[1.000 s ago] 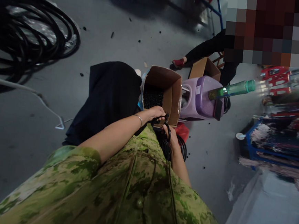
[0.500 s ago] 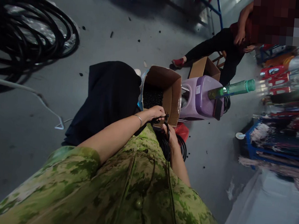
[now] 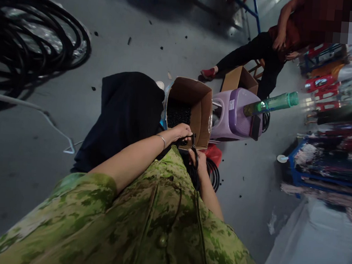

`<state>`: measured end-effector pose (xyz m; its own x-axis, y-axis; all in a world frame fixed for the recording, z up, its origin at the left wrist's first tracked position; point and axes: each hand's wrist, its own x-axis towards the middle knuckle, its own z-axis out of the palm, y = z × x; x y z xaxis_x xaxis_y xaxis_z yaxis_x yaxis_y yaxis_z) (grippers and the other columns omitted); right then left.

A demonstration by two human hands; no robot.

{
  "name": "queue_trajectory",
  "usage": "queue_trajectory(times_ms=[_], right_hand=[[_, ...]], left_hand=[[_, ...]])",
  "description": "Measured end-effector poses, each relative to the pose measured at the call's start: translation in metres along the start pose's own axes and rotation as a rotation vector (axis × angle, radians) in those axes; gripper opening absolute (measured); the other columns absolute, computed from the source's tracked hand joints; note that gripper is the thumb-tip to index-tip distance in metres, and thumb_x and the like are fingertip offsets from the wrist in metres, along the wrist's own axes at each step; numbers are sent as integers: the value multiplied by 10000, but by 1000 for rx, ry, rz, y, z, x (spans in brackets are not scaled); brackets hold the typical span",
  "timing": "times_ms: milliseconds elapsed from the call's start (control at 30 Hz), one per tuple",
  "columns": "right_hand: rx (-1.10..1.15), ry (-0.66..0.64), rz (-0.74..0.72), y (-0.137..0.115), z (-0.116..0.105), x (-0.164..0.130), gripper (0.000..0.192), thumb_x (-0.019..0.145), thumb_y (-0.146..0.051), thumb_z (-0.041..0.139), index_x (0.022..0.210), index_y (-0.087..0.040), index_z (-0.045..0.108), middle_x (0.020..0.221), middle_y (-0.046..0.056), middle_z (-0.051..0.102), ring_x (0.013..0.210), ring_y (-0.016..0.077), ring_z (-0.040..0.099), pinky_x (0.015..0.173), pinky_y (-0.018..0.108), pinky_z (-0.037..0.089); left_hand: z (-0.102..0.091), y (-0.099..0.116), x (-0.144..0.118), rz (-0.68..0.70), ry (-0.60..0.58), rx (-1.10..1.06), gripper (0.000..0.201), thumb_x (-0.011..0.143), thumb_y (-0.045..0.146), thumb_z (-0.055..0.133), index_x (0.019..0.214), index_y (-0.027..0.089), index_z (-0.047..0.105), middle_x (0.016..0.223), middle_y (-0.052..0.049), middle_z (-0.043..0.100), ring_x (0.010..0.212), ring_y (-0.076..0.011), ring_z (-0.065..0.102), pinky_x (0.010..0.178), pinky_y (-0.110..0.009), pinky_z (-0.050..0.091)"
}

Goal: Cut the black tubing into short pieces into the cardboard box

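Thin black cord [image 3: 194,151] (looped), taut between both hands

Both bare forearms reach forward from green camouflage sleeves toward the middle of the frame. The left hand [image 3: 182,131] sits just above centre, fingers curled closed in a pinch, a thin bangle at the wrist. The right hand [image 3: 198,160] lies just below and to the right of it — fingers folded shut, the wrist bent, its forearm partly hidden behind the chest.
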<state>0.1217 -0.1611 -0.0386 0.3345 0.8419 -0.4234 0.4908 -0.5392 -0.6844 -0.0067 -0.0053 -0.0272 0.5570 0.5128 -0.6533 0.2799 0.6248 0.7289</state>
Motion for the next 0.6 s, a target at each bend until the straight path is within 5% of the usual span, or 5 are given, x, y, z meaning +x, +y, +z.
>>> queue_trajectory(times_ms=[333,600], right_hand=[[41,135,95,-4,24,2,573,748,-734,577,596,-182,572,496,0,542,402,135,509,419,244,375],[-56,162,51,-4,23,10,574,771,-725,567,576,-185,562,456,-18,506,410,131,521,443,228,375]], left_hand=[[2,5,0,-210,10,-87,231,980,209,485,783,125,573,583,11,571,471,-84,489,526,-220,434],[2,5,1,-132,91,-103,212,935,157,549,727,127,566,528,37,502,410,-60,384,461,-206,322]])
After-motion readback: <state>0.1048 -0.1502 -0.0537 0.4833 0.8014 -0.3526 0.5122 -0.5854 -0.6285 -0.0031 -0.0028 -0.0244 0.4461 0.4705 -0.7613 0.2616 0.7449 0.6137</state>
